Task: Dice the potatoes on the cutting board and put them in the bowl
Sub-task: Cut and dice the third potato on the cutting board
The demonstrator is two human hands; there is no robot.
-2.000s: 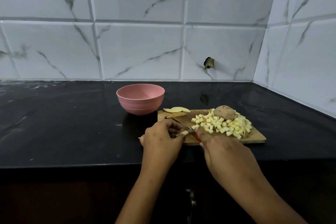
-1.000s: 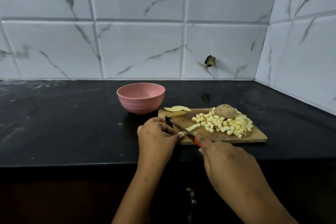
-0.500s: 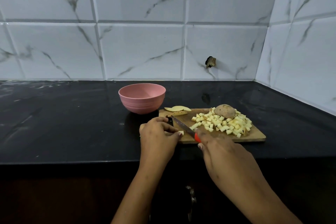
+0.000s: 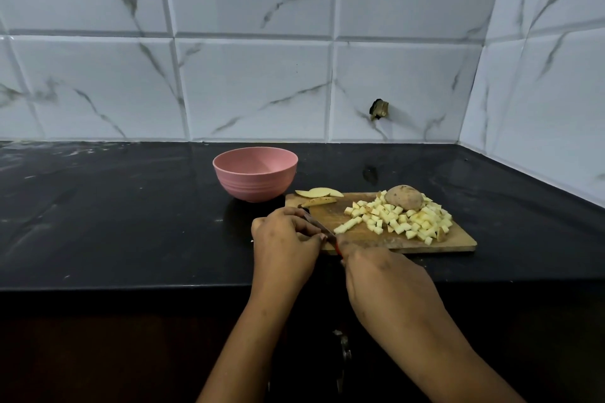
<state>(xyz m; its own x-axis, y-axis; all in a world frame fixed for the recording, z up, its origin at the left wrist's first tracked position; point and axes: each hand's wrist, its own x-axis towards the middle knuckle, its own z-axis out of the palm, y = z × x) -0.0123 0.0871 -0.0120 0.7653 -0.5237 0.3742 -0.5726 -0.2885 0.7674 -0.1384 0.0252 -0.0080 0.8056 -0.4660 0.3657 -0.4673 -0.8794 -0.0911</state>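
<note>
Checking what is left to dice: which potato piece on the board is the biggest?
The brown-skinned potato chunk at the far edge of the board, among the cubes; the slices by the bowl are thin.

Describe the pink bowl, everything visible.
The pink bowl is round, matte and plastic-looking, with fine ridges ringing its lower outer wall. It stands upright on the black countertop, just beyond the far-left corner of the wooden cutting board, beside the potato slices. The visible inside holds nothing. Nothing grips it.
</note>
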